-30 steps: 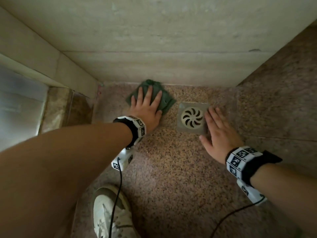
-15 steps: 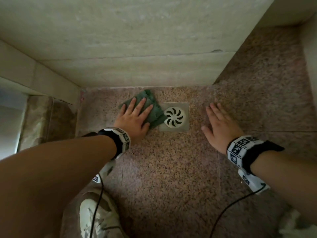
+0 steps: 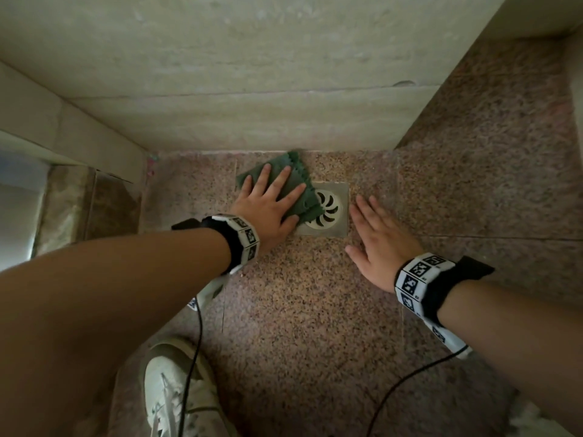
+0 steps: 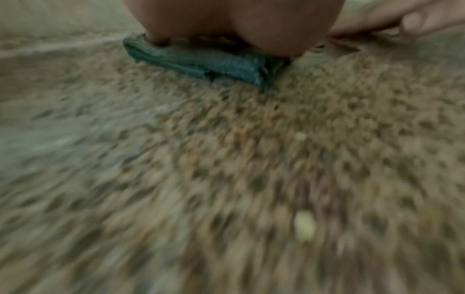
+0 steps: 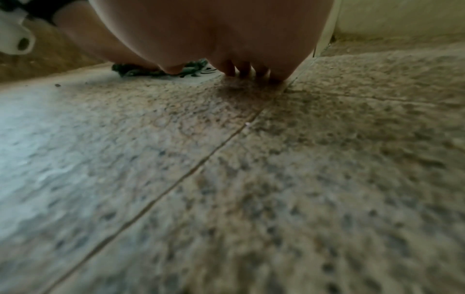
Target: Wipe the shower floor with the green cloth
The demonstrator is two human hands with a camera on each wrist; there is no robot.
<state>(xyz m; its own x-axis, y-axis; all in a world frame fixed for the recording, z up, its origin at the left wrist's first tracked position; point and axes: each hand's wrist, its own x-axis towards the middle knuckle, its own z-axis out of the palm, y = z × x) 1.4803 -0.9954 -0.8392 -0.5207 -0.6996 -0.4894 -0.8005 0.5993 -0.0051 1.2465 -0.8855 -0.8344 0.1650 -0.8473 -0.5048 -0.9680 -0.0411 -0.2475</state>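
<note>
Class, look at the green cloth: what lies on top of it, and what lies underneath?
On the green cloth lies the left hand, fingers spread flat. Underneath are the speckled shower floor and the left edge of the drain cover; anything else beneath is hidden.

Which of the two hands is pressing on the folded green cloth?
The left hand: its straight fingers lie flat on the folded green cloth, which overlaps the square metal floor drain. The right hand rests flat on the bare speckled stone floor.

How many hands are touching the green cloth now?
1. The left hand presses flat on the green cloth beside the drain. The right hand rests on the bare floor, apart from the cloth.
</note>
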